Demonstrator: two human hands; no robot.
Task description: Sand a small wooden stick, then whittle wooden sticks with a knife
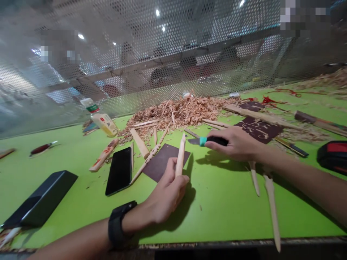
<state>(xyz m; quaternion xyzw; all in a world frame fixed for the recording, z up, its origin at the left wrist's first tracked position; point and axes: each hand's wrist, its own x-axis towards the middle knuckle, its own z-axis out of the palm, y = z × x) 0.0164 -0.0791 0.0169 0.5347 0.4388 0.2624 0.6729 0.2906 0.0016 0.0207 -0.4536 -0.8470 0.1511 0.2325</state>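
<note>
My left hand (169, 187), with a black watch (119, 222) on its wrist, is closed around a pale wooden stick (180, 157) held upright, its tapered tip upward. My right hand (235, 142) grips the dark handle of a carving knife (202, 141) with a teal band. The blade points left, close to the stick's tip; whether they touch I cannot tell. Under the left hand's stick lies a brown sandpaper sheet (157, 162). Two carved wooden pieces lie below my right forearm, the longer carved piece (272, 209) reaching over the table's front edge.
Wood shavings (176, 110) are heaped at the back by a perforated metal screen (168, 65). Leftward are a phone (118, 171), a bottle (101, 119), a red-handled knife (42, 148) and a dark dustpan-like box (43, 198). A black-and-red tape measure (333, 155) sits at right.
</note>
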